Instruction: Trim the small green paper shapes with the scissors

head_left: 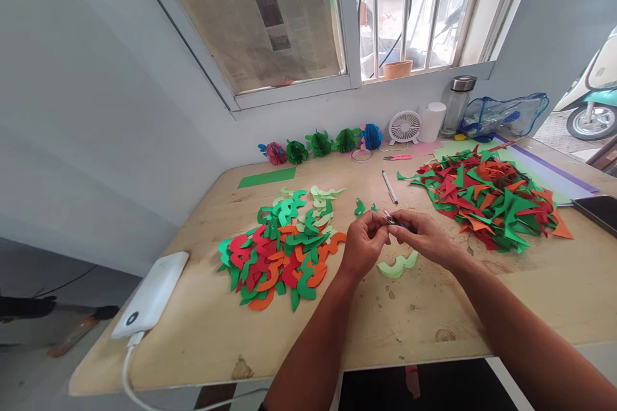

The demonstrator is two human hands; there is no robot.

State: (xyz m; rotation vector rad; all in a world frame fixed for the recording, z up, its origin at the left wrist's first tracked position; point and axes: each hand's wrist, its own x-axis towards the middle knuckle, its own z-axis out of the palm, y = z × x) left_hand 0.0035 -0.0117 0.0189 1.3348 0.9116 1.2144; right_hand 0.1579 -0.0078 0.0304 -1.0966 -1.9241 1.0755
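My right hand [419, 231] is closed in a pinch around a small dark-handled tool with a metal tip [388, 218]; its exact kind is hard to make out. Right against it, my left hand [362, 241] is also closed, fingertips meeting near the metal end. Whatever sits between the left fingers is hidden. Just beyond the left hand lie small green paper scraps [360, 207]. On the table below both hands is a wavy light-green paper cut-out [398, 266]. A heap of curved red, orange and green paper cut-outs [277, 257] spreads to the left.
Pointed paper offcuts [496, 199] are piled at the right, near a phone [598, 213]. A white pen [390, 187] lies ahead. Paper honeycomb ornaments [319, 143], a small fan [405, 126] and a glass bottle [457, 106] line the wall. A power bank [153, 294] rests at the left edge.
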